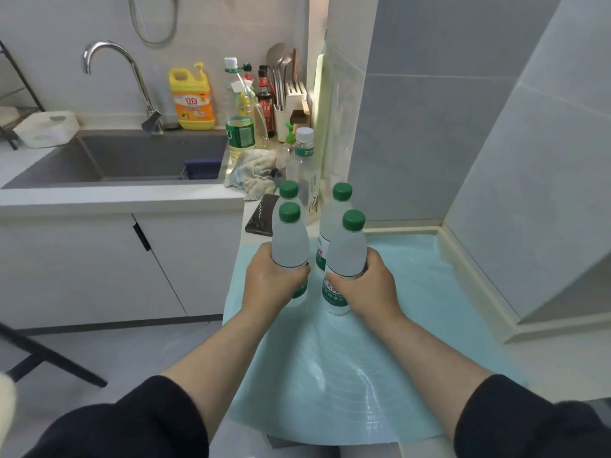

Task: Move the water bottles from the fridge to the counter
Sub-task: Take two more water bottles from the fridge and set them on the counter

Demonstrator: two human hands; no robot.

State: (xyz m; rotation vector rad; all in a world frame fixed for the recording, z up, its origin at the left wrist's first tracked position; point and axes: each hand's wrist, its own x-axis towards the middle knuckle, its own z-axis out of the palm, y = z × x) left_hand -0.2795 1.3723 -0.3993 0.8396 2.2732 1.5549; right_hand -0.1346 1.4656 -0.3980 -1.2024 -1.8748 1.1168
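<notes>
Several green-capped water bottles stand upright on a pale blue mat (413,292) on the counter. My left hand (274,282) is wrapped around the near left bottle (289,242). My right hand (367,285) grips the near right bottle (347,252). Both bottles seem to rest with their bases on the mat. Behind them stand two more bottles, one at the back left (288,190) and one at the back right (337,206), partly hidden. The fridge is out of view.
A taller white-capped bottle (304,160), a dark phone (263,214) and a crumpled cloth (254,173) lie just behind the bottles. Further back are an oil bottle (239,127), yellow detergent (191,97), a utensil holder (287,104), and the sink (132,160) at left. Tiled walls close in on the right.
</notes>
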